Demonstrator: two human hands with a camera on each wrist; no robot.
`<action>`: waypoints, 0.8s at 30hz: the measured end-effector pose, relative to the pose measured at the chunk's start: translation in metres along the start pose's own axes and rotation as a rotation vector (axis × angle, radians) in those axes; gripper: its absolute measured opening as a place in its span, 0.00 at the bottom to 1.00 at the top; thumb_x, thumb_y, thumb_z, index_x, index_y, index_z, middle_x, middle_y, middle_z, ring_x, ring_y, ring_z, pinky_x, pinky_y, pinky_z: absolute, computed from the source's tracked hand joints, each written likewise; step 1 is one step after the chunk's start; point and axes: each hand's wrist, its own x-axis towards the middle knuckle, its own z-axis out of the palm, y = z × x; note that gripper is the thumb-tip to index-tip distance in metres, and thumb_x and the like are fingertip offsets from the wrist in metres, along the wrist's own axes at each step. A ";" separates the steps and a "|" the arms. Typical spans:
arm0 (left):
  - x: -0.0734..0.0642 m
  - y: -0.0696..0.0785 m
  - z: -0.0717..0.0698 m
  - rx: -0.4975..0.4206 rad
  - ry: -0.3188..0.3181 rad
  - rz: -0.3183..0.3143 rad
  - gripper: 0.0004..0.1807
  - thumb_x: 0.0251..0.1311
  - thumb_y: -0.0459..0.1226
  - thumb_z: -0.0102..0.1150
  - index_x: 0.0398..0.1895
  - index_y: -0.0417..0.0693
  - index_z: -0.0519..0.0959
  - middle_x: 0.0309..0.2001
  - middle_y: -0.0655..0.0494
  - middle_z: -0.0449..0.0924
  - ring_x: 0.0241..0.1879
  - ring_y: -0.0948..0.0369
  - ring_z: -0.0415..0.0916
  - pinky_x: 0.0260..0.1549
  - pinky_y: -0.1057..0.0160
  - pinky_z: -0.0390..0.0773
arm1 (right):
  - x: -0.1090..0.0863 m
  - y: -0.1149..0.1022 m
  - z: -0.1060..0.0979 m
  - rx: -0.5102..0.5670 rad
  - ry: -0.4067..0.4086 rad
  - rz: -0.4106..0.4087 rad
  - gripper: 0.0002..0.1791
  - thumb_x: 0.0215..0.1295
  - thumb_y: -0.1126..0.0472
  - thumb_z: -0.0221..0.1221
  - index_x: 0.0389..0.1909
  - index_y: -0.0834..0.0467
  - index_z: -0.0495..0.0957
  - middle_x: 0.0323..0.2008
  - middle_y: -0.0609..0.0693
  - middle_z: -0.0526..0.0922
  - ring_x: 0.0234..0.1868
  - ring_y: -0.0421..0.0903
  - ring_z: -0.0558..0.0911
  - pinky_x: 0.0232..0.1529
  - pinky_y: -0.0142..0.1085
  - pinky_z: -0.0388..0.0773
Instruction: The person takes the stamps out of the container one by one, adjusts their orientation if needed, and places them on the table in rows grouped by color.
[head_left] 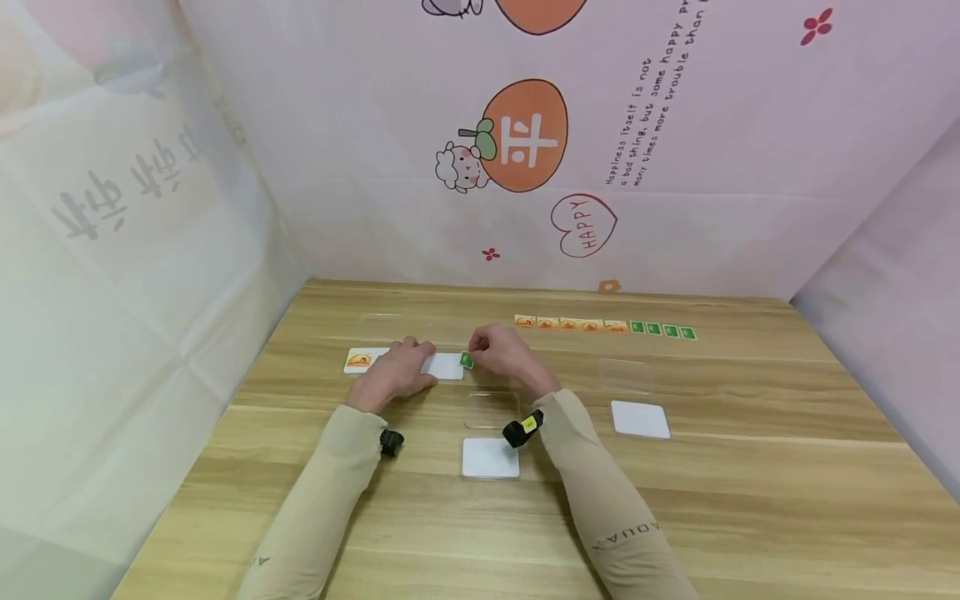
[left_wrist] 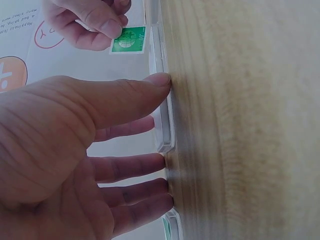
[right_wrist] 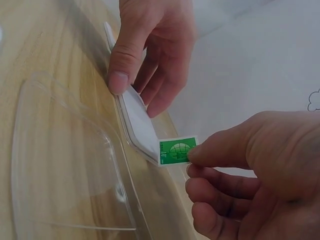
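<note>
My left hand [head_left: 395, 372] is resting on a flat card holder [head_left: 444, 366] near the middle of the table [head_left: 750, 500]. My right hand [head_left: 508, 357] is pinching a stamp [head_left: 467, 360] at that holder's right edge. Another holder [head_left: 360, 361] is lying just left. A clear lid [head_left: 491, 410] and a third holder [head_left: 491, 458] are sitting nearer me, a fourth [head_left: 640, 418] off right. A row of stamps [head_left: 604, 327] is lying behind.

Green stamp [right_wrist: 178, 150], perhaps globe-patterned
</note>
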 end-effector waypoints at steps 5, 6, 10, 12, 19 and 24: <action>0.001 -0.001 0.000 0.008 -0.004 0.002 0.29 0.66 0.48 0.60 0.67 0.47 0.69 0.61 0.39 0.69 0.57 0.45 0.69 0.53 0.46 0.74 | -0.002 0.004 -0.004 0.023 0.007 0.002 0.03 0.67 0.63 0.58 0.36 0.57 0.81 0.36 0.51 0.81 0.34 0.45 0.76 0.33 0.32 0.73; 0.001 -0.001 0.001 0.008 -0.005 0.002 0.29 0.66 0.48 0.60 0.67 0.47 0.69 0.61 0.39 0.69 0.57 0.45 0.69 0.53 0.45 0.74 | -0.002 0.005 -0.005 0.025 0.011 -0.002 0.04 0.67 0.64 0.58 0.36 0.57 0.81 0.36 0.51 0.82 0.34 0.45 0.76 0.32 0.32 0.73; 0.001 -0.002 0.001 0.006 -0.006 0.002 0.29 0.66 0.48 0.60 0.67 0.47 0.69 0.62 0.39 0.69 0.57 0.45 0.69 0.53 0.46 0.74 | -0.003 0.009 -0.008 0.038 0.029 -0.007 0.05 0.67 0.64 0.57 0.36 0.58 0.81 0.36 0.51 0.82 0.33 0.45 0.76 0.32 0.32 0.73; 0.001 -0.002 0.001 0.005 -0.006 0.003 0.29 0.66 0.48 0.60 0.67 0.47 0.69 0.62 0.39 0.69 0.56 0.45 0.69 0.52 0.46 0.74 | -0.003 0.010 -0.010 0.039 0.034 -0.003 0.05 0.67 0.64 0.57 0.36 0.57 0.81 0.36 0.51 0.81 0.34 0.45 0.75 0.32 0.32 0.73; 0.001 -0.002 0.001 0.002 -0.004 0.015 0.29 0.66 0.47 0.59 0.67 0.46 0.69 0.61 0.39 0.69 0.54 0.46 0.69 0.50 0.47 0.74 | -0.003 0.013 -0.015 0.049 0.046 0.017 0.04 0.67 0.63 0.55 0.37 0.56 0.79 0.37 0.51 0.80 0.36 0.45 0.75 0.34 0.33 0.73; 0.001 -0.003 0.001 0.004 -0.004 0.020 0.29 0.66 0.47 0.59 0.67 0.46 0.68 0.61 0.38 0.69 0.53 0.46 0.69 0.49 0.47 0.75 | -0.004 0.016 -0.020 0.060 0.064 0.015 0.03 0.67 0.64 0.55 0.36 0.56 0.78 0.36 0.52 0.80 0.35 0.46 0.76 0.33 0.34 0.73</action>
